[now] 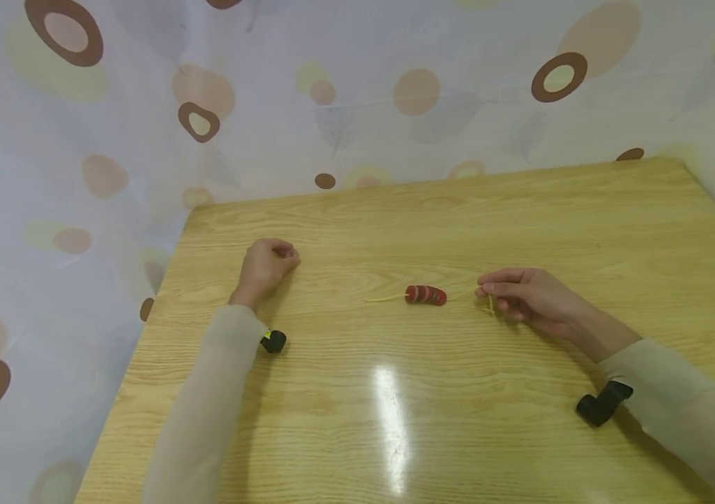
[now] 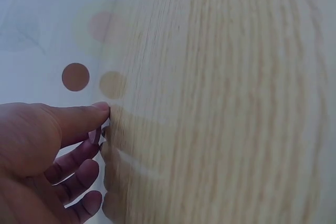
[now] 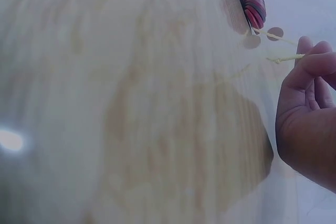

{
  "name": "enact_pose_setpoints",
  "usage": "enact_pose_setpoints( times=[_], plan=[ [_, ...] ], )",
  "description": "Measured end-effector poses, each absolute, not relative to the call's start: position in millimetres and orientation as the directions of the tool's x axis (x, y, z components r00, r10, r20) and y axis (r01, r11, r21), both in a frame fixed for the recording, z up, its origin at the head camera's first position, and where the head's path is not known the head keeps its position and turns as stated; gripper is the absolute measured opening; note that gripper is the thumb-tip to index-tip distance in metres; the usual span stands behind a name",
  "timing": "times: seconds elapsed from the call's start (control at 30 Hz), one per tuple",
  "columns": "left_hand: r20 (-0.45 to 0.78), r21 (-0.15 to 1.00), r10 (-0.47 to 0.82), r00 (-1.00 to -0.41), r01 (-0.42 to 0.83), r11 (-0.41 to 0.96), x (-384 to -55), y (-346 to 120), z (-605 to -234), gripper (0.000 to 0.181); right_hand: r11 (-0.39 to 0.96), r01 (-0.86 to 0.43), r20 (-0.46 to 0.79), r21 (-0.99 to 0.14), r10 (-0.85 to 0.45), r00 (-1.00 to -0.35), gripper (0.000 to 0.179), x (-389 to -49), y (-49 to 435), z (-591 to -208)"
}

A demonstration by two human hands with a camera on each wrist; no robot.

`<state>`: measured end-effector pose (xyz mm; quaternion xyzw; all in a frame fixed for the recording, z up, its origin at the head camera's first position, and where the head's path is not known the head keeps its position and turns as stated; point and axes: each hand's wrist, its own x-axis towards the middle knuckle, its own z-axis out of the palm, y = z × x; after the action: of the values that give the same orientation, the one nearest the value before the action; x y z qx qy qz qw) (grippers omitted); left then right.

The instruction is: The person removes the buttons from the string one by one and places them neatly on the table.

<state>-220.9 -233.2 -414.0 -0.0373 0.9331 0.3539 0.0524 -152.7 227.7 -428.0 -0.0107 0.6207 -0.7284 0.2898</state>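
A short row of red discs (image 1: 419,294), with paler bands between some of them, lies on its side on the wooden table. Yellow string (image 1: 385,299) runs out of both ends of the row. To the right of it, my right hand (image 1: 536,297) pinches the string between thumb and fingertips, and a knotted tail hangs below. The right wrist view shows the same knot (image 3: 277,61) beside the fingers. Far to the left of the discs, my left hand (image 1: 266,266) has its fingertips down at the tabletop, loosely curled with nothing visible in them.
The wooden table (image 1: 320,420) runs back to a white curtain (image 1: 364,105) printed with brown and beige ovals. Black camera mounts sit at both wrists, the left one (image 1: 275,341) and the right one (image 1: 599,406) low over the table. A bright reflection shows near the front.
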Motion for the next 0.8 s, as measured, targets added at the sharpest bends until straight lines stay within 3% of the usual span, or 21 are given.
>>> enact_pose_setpoints(
  times=[0.8],
  plan=[
    [-0.142, 0.705, -0.045, -0.989, -0.133, 0.696, -222.9, -234.7, -420.6, 0.037, -0.070, 0.408, -0.338, -0.911, -0.442, -0.831, 0.018, -151.0, 231.4, -427.5]
  ],
)
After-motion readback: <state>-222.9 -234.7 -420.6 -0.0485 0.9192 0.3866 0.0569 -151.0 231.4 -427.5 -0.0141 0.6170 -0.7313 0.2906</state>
